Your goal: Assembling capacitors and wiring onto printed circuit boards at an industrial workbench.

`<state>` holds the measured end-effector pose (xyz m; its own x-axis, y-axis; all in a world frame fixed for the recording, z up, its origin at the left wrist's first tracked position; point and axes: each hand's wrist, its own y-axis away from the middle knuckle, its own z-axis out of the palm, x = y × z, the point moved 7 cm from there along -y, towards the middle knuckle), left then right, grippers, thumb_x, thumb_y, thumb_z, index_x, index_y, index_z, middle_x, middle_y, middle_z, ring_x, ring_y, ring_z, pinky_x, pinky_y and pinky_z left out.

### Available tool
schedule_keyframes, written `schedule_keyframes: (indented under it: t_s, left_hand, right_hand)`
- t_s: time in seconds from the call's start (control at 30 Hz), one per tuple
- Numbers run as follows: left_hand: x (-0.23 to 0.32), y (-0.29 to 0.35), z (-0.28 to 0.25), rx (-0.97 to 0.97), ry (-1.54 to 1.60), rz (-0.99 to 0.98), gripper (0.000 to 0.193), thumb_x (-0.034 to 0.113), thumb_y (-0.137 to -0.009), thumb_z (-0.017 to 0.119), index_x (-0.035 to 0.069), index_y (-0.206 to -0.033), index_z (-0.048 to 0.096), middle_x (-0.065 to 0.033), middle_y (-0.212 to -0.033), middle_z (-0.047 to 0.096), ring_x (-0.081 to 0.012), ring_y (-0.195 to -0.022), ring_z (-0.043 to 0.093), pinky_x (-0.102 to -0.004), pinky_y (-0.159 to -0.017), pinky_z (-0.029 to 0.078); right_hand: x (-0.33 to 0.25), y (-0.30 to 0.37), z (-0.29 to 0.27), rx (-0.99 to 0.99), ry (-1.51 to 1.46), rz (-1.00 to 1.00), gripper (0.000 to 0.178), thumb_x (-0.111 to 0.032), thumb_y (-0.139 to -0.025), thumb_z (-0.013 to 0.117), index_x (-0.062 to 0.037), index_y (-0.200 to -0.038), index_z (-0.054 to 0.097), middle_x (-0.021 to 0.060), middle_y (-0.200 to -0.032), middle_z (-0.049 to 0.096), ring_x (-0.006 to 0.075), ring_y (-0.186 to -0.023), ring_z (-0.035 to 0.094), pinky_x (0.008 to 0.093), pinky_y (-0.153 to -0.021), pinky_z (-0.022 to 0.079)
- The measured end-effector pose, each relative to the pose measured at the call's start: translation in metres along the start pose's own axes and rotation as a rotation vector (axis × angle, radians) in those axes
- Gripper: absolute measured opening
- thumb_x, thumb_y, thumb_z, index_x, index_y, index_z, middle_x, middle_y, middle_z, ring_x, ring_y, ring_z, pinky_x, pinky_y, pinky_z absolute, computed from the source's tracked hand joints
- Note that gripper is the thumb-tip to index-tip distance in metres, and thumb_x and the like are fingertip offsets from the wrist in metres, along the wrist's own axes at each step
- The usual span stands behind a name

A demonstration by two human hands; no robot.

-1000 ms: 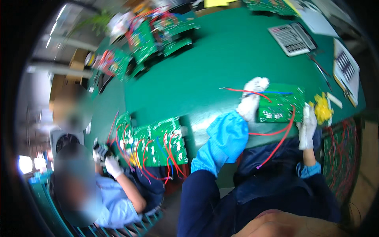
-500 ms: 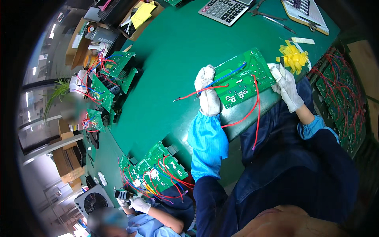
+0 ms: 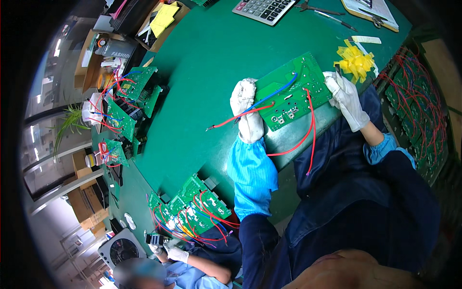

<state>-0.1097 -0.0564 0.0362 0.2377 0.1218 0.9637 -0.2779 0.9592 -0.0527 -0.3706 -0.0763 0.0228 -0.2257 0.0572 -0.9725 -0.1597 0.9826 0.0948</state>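
Observation:
A green circuit board is held tilted above the near edge of the green table. My left hand, in a white glove, grips its left edge, the fingertips partly hidden behind it. My right hand, also gloved, pinches the right edge; a small dark tip shows by its fingers, its kind unclear. A blue wire and a red wire run from the board across my left glove. Two more red wires hang from the board toward my lap.
Yellow tape strips lie beyond my right hand. Farther back are a calculator, pliers, a pen and a clipboard. Wired boards stand at left and lower left, near a gloved co-worker. More boards are stacked at right.
The whole view has shifted slightly, so table things appear a little up and to the left. Both hands keep their hold on the circuit board, its tilt about the same.

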Motion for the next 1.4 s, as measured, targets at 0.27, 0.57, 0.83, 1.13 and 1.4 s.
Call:
schedule_keyframes:
  t_s: [0.27, 0.57, 0.83, 1.13, 1.4]
  left_hand:
    - [0.003, -0.002, 0.002, -0.024, -0.069, 0.028, 0.031, 0.031, -0.099, 0.050, 0.002, -0.089, 0.058, -0.0009, -0.083, 0.055, -0.0090, -0.078, 0.049, -0.0256, -0.072, 0.041]
    - [0.007, 0.001, 0.003, -0.038, -0.049, -0.018, 0.032, 0.031, -0.100, 0.048, 0.002, -0.089, 0.058, -0.0011, -0.083, 0.056, -0.0091, -0.079, 0.051, -0.0255, -0.073, 0.042]
    - [0.002, -0.002, -0.004, 0.002, -0.013, -0.030, 0.030, 0.028, -0.099, 0.049, 0.001, -0.091, 0.059, -0.0033, -0.086, 0.058, -0.0114, -0.081, 0.054, -0.0269, -0.076, 0.044]
    - [0.003, -0.002, -0.006, -0.008, -0.038, -0.049, 0.028, 0.030, -0.096, 0.054, 0.003, -0.096, 0.060, -0.0049, -0.089, 0.059, -0.0138, -0.083, 0.058, -0.0296, -0.079, 0.047]
    - [0.002, -0.001, -0.002, 0.011, 0.069, -0.066, 0.026, 0.025, -0.097, 0.052, 0.004, -0.084, 0.053, -0.0005, -0.083, 0.051, -0.0093, -0.078, 0.046, -0.0264, -0.073, 0.040]
  right_hand:
    - [-0.004, 0.001, -0.003, -0.012, 0.016, -0.058, 0.031, -0.025, -0.096, 0.056, -0.0001, -0.113, 0.063, 0.0050, -0.082, 0.058, 0.0091, -0.057, 0.048, 0.0252, -0.055, 0.041]
    - [-0.001, 0.001, -0.003, 0.013, 0.018, -0.062, 0.032, -0.025, -0.094, 0.059, 0.0005, -0.113, 0.063, 0.0050, -0.081, 0.058, 0.0089, -0.057, 0.050, 0.0252, -0.055, 0.041]
    - [-0.001, 0.000, -0.006, 0.017, 0.169, -0.331, 0.029, -0.021, -0.092, 0.061, 0.0005, -0.111, 0.063, 0.0115, -0.089, 0.062, 0.0118, -0.058, 0.053, 0.0260, -0.056, 0.044]
    - [-0.004, 0.003, 0.001, -0.014, -0.013, -0.168, 0.030, -0.023, -0.093, 0.061, 0.0018, -0.110, 0.063, 0.0019, -0.075, 0.057, 0.0061, -0.058, 0.050, 0.0227, -0.051, 0.039]
    - [-0.008, 0.002, 0.001, -0.018, 0.018, -0.228, 0.030, -0.024, -0.094, 0.061, 0.0020, -0.109, 0.064, 0.0009, -0.076, 0.057, 0.0055, -0.057, 0.048, 0.0225, -0.051, 0.039]
